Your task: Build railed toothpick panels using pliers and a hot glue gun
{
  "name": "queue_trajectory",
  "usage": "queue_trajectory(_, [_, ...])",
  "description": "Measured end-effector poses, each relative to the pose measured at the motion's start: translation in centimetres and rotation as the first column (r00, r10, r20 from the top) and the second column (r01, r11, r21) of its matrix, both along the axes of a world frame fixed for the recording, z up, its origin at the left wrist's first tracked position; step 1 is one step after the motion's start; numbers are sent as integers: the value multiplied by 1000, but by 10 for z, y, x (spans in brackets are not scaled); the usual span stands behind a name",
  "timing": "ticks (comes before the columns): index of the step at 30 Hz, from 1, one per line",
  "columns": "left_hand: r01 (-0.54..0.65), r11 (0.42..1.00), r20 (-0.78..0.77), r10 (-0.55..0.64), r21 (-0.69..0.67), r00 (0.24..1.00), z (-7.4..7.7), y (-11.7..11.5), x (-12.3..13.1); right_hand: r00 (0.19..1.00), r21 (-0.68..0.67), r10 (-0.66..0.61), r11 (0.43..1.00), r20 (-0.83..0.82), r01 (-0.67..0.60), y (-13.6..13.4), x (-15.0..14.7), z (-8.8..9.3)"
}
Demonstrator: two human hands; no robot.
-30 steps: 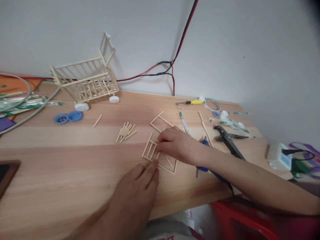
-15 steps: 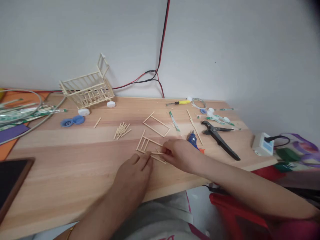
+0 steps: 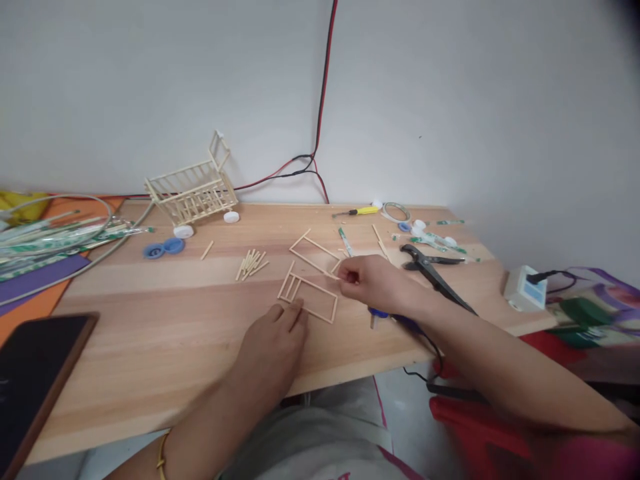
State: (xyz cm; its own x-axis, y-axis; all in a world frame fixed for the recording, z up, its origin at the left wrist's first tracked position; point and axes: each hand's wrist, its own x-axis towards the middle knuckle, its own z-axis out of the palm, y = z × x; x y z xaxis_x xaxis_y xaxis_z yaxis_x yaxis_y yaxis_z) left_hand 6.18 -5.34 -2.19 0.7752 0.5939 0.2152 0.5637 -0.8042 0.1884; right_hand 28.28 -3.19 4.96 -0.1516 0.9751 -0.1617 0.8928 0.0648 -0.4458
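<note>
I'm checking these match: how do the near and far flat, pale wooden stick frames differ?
The near pale wooden frame has two inner rungs; the far pale wooden frame shows none. The left hand touches the near frame, not the far one. Both have four sides.

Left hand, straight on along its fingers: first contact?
The nearer stick frame: the left hand has its fingertips right at the near rail, probably touching. Past that, likely the second stick frame, though depth is hard to judge.
</note>
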Motion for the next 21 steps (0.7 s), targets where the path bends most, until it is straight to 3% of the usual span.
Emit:
queue_trajectory(3, [-42, 980, 248, 90, -192, 965, 10, 1, 2, 929, -221, -31, 974, -370, -56, -8, 14, 3])
queue_trajectory(5, [-21, 892, 424, 235, -452, 875, 23, 0, 8, 840, -303, -69, 946, -538, -117, -16, 13, 4])
queue_trajectory(6, [15, 798, 470, 339, -602, 815, 29, -1, 13, 814, -313, -79, 941, -576, -130, -21, 11, 3])
queue_trajectory(8, [148, 505, 457, 569, -851, 684, 40, -4, 23, 808, -286, -80, 952, -584, -112, -29, 2, 2])
queue_trajectory(9, [238, 360, 426, 650, -902, 630, 44, -7, 28, 822, -258, -74, 962, -565, -91, -33, -2, 2])
queue_trajectory(10, [314, 256, 397, 718, -914, 571, 46, -9, 33, 839, -222, -65, 973, -540, -67, -36, -7, 2])
queue_trajectory(11, [375, 190, 372, 777, -907, 507, 46, -12, 37, 857, -184, -57, 982, -512, -44, -40, -11, 1])
queue_trajectory(13, [459, 132, 333, 857, -879, 393, 44, -16, 43, 884, -109, -52, 994, -465, 1, -46, -18, 2])
queue_trajectory(15, [519, 102, 310, 890, -849, 333, 42, -19, 44, 896, -51, -26, 999, -443, 4, -51, -23, 2])
queue_trajectory(21, [617, 29, 276, 910, -786, 310, 46, -12, 36, 930, 202, 227, 964, -287, -173, -59, -22, 4])
